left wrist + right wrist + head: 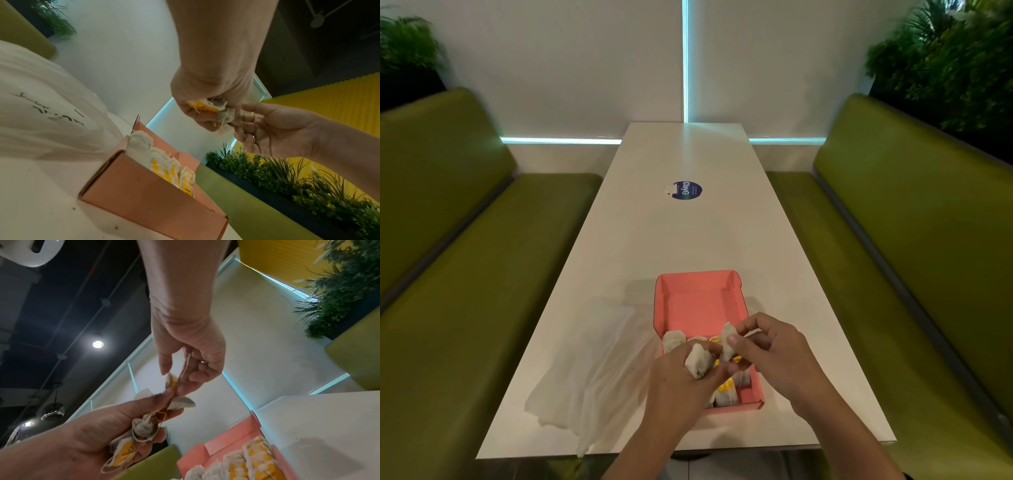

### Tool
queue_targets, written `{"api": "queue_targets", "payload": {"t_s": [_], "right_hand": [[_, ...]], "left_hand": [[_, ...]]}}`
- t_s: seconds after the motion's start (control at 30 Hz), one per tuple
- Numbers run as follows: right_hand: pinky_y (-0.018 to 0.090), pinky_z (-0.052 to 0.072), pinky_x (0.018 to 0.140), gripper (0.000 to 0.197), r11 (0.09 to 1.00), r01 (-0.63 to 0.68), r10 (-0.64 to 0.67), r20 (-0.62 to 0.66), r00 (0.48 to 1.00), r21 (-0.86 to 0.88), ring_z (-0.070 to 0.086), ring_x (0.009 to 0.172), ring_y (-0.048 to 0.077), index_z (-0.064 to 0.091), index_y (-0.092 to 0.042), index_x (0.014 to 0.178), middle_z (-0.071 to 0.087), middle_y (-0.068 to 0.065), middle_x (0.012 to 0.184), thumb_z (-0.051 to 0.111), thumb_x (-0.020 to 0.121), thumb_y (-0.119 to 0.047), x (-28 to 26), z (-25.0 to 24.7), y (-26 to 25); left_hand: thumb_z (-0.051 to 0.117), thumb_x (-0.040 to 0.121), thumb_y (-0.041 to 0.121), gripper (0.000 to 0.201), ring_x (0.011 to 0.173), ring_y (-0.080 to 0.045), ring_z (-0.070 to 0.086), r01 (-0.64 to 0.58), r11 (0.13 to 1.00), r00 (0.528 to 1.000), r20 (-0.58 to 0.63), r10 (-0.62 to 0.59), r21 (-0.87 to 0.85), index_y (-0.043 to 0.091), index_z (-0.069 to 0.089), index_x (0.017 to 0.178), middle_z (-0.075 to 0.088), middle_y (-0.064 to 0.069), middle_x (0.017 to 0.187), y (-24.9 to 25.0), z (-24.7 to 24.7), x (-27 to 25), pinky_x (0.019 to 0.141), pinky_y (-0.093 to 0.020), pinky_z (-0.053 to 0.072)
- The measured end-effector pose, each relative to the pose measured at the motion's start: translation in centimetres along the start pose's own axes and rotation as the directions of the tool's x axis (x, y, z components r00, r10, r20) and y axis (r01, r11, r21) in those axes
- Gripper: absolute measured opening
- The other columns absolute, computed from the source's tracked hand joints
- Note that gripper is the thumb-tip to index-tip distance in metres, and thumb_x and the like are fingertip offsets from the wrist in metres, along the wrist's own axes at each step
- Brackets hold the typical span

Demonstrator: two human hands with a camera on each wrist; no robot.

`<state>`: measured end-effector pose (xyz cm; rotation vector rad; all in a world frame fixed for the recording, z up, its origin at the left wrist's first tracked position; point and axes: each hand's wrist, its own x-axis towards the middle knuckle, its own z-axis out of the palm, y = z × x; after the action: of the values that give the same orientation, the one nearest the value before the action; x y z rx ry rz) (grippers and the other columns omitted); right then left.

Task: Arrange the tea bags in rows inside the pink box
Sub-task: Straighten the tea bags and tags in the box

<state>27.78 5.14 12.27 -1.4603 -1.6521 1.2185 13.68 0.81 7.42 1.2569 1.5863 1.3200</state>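
The pink box (697, 303) lies open on the white table (681, 240), and several tea bags (726, 394) with yellow tags fill its near half. Above that half, my left hand (688, 371) grips a small bunch of tea bags (698, 360), their strings tangled (144, 430). My right hand (736, 342) pinches one tea bag (727, 335) at the edge of that bunch, thumb against fingertips (171, 382). Both hands touch at the bags. The far half of the box shows its bare pink floor.
A crumpled clear plastic bag (592, 370) lies left of the box, touching its left wall. A round blue sticker (687, 190) sits mid-table. Green benches (482, 274) flank both long sides. The table's near edge (654, 452) runs just under my forearms.
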Motion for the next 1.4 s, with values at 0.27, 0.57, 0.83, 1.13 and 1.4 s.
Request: {"api": "queue_targets", "payload": {"t_s": [0.27, 0.57, 0.83, 1.13, 1.4], "right_hand": [[0.015, 0.047, 0.071, 0.032, 0.996, 0.077, -0.063, 0.241, 0.968, -0.052, 0.055, 0.087, 0.005, 0.059, -0.038, 0.104, 0.056, -0.012, 0.105, 0.065, 0.086, -0.012, 0.3, -2.5, -0.1], [0.012, 0.045, 0.057, 0.003, 0.998, 0.031, -0.040, 0.189, 0.981, 0.050, 0.054, 0.061, 0.000, 0.064, -0.009, 0.085, 0.063, 0.003, 0.074, 0.066, 0.085, -0.006, 0.6, -2.2, 0.9], [0.018, 0.051, 0.064, 0.017, 0.979, 0.042, 0.012, 0.257, 0.966, -0.201, 0.058, 0.072, 0.005, 0.066, -0.019, 0.087, 0.066, -0.004, 0.082, 0.077, 0.075, -0.017, 0.7, -2.5, 1.3], [0.021, 0.043, 0.060, 0.028, 0.820, -0.012, 0.093, 0.113, 0.989, -0.572, 0.059, 0.082, 0.018, 0.046, -0.031, 0.066, 0.065, 0.000, 0.088, 0.066, 0.079, -0.015, 2.2, -0.8, 4.9], [0.029, 0.036, 0.079, 0.024, 0.516, 0.179, 0.026, 0.224, 0.974, -0.838, 0.051, 0.104, 0.023, 0.062, -0.026, 0.108, 0.056, 0.007, 0.088, 0.051, 0.088, -0.019, 2.3, 1.4, 5.6]], "left_hand": [[0.072, 0.081, 0.013, 0.011, 0.059, -0.012, 0.060, 0.077, 0.993, 0.966, 0.253, -0.053, -0.086, 0.017, 0.072, 0.070, 0.065, -0.011, 0.064, 0.7, -0.9, 0.1, 0.057, -0.023, 0.049], [0.076, 0.067, 0.035, 0.023, 0.057, -0.015, 0.058, 0.204, 0.969, 0.945, 0.287, -0.157, -0.141, 0.015, 0.072, 0.077, 0.061, -0.009, 0.062, 0.8, -0.8, 0.3, 0.055, -0.022, 0.050], [0.078, 0.075, 0.022, 0.013, 0.079, -0.014, 0.068, 0.224, 0.973, 0.952, 0.228, -0.206, -0.056, 0.018, 0.074, 0.087, 0.072, -0.007, 0.083, -0.6, -0.1, 0.5, 0.070, -0.025, 0.056], [0.048, 0.090, 0.035, 0.023, 0.101, -0.018, 0.057, -0.377, 0.542, 0.875, 0.481, -0.058, 0.751, 0.022, 0.061, 0.103, 0.063, 0.002, 0.105, -2.3, 0.8, 0.3, 0.080, -0.023, 0.038], [0.040, 0.093, 0.032, 0.031, 0.109, -0.023, 0.056, -0.508, 0.325, 0.791, 0.581, -0.192, 0.798, 0.019, 0.060, 0.112, 0.060, -0.002, 0.118, -3.2, 1.8, 2.5, 0.089, -0.037, 0.045]]}}
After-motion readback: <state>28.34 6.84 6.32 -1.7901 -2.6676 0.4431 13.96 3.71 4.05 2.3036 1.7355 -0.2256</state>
